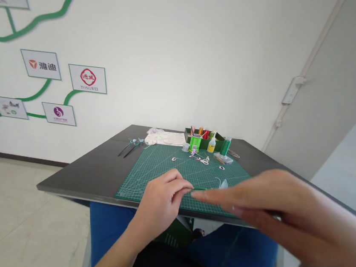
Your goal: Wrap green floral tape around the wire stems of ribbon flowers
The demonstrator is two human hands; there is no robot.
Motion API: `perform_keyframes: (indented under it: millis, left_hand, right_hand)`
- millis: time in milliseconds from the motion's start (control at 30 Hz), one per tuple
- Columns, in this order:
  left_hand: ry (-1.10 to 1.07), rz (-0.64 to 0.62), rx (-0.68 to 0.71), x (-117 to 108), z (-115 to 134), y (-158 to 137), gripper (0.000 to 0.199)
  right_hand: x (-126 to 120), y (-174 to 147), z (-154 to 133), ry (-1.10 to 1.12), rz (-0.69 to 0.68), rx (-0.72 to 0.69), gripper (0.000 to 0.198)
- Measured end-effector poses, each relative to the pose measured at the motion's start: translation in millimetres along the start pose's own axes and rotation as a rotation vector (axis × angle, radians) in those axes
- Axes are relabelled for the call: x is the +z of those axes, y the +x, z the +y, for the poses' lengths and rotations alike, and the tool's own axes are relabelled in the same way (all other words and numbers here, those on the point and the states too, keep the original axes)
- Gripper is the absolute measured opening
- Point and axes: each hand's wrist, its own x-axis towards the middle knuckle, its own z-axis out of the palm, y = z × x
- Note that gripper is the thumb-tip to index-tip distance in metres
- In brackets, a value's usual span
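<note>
My left hand [162, 198] is closed in a pinch above the near part of the green cutting mat [151, 169]. A thin green strand [202, 189] runs rightward from its fingertips; I cannot tell whether it is thread or wire. My right hand [261, 194], blurred by motion, comes in from the right with its fingers pressed together and tips close to the left fingertips. What it holds is hidden. Just behind the right fingers shows a pale blue petal-like piece [223, 184] with a thin curved tail.
Scissors [205, 161], a green pot [195, 143], a glue bottle [212, 144] and a green thread spool [225, 147] stand or lie toward the back. Behind them sits a green tray [218, 146] of spools. Two dark-stemmed pieces [134, 148] lie left, near a white cloth [167, 138].
</note>
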Motion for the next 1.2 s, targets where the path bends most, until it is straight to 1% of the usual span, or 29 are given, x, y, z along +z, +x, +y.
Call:
perform_keyframes:
  millis: [67, 133, 200, 300, 367, 433, 533, 633, 700, 767, 867, 967, 1033, 1133, 1200]
  left_hand:
    - [-0.001, -0.012, 0.013, -0.7, 0.7, 0.1, 0.019]
    - [-0.008, -0.025, 0.029, -2.0, 1.9, -0.1, 0.019]
    - [-0.019, -0.041, 0.049, -3.3, 3.0, -0.6, 0.019]
    - [-0.045, -0.052, 0.07, -5.0, 4.6, -1.2, 0.019]
    - [-0.067, -0.059, 0.072, -6.0, 6.0, -1.1, 0.02]
    - [-0.098, -0.061, 0.073, -7.3, 8.3, -0.8, 0.021]
    - [-0.151, -0.05, 0.079, -10.9, 12.2, -0.1, 0.022]
    - [-0.194, -0.003, 0.075, -16.1, 14.0, 0.8, 0.02]
    - [-0.208, 0.056, 0.064, -19.3, 13.3, 1.4, 0.018]
    - [-0.207, 0.121, 0.035, -21.4, 11.4, 2.0, 0.018]
    - [-0.202, 0.195, -0.035, -22.0, 7.6, 3.0, 0.019]
    - [-0.226, 0.215, -0.093, -21.1, 3.6, 4.2, 0.018]
    - [-0.252, 0.2, -0.118, -20.2, 1.2, 5.3, 0.019]
    - [-0.29, 0.176, -0.146, -18.3, -2.0, 6.9, 0.021]
    - [-0.295, 0.185, -0.157, -16.6, -4.0, 7.5, 0.021]
  right_hand:
    - [0.2, 16.4, 3.0, 0.028, 0.039, 0.019, 0.04]
    - [-2.0, 33.6, 8.0, 0.045, 0.048, 0.03, 0.039]
    - [-9.1, 52.0, 14.9, 0.049, 0.002, 0.027, 0.036]
    - [-22.9, 78.0, 27.3, 0.039, -0.121, 0.015, 0.031]
    - [-27.9, 90.6, 36.7, 0.046, -0.17, 0.032, 0.029]
    - [-27.3, 98.1, 47.5, 0.074, -0.19, 0.073, 0.029]
    - [-18.2, 99.4, 68.6, 0.127, -0.22, 0.142, 0.03]
    - [-1.1, 87.3, 92.2, 0.147, -0.249, 0.195, 0.032]
    - [14.8, 70.8, 104.2, 0.166, -0.271, 0.224, 0.034]
    - [33.0, 48.6, 109.9, 0.223, -0.292, 0.244, 0.035]
    - [59.2, 11.0, 107.0, 0.301, -0.315, 0.301, 0.035]
    - [77.3, -22.9, 98.2, 0.364, -0.363, 0.338, 0.037]
    - [84.5, -41.4, 93.0, 0.411, -0.377, 0.355, 0.039]
    - [90.5, -64.5, 87.0, 0.513, -0.407, 0.426, 0.045]
    - [91.1, -76.7, 81.9, 0.554, -0.387, 0.454, 0.046]
